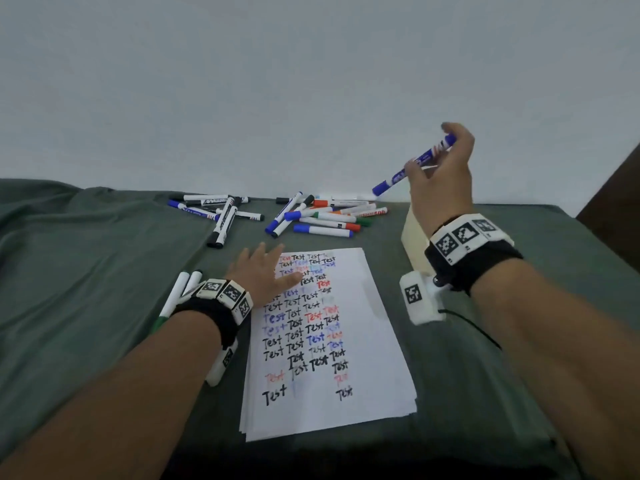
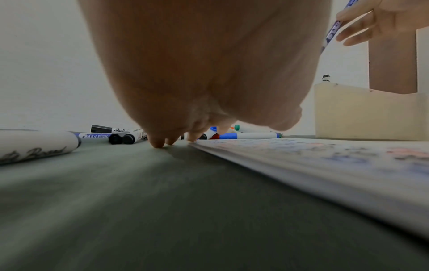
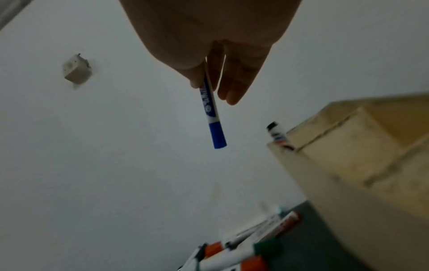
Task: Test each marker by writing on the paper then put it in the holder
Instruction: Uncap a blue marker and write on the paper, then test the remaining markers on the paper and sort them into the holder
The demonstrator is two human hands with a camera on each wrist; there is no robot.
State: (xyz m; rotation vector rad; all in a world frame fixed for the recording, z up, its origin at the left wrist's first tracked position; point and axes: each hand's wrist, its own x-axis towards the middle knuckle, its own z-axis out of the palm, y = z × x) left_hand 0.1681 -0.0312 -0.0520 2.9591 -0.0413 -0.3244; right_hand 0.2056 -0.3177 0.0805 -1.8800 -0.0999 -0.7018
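The white paper sheet [image 1: 349, 341] covered in "Test" words lies on the green cloth [image 1: 86, 289], the left hand [image 1: 265, 271] flat on its top-left corner, fingers straight. Farther right, the raised right hand [image 1: 441, 174] pinches a capped blue-and-white marker [image 1: 414, 165] above the beige box holder [image 3: 348, 155]. Loose markers [image 1: 322, 216] lie beyond.

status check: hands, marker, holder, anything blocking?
Right hand pinches capped blue marker, raised above holder. Left hand flat on paper edge. One black-ended marker already in holder. Nothing blocking.
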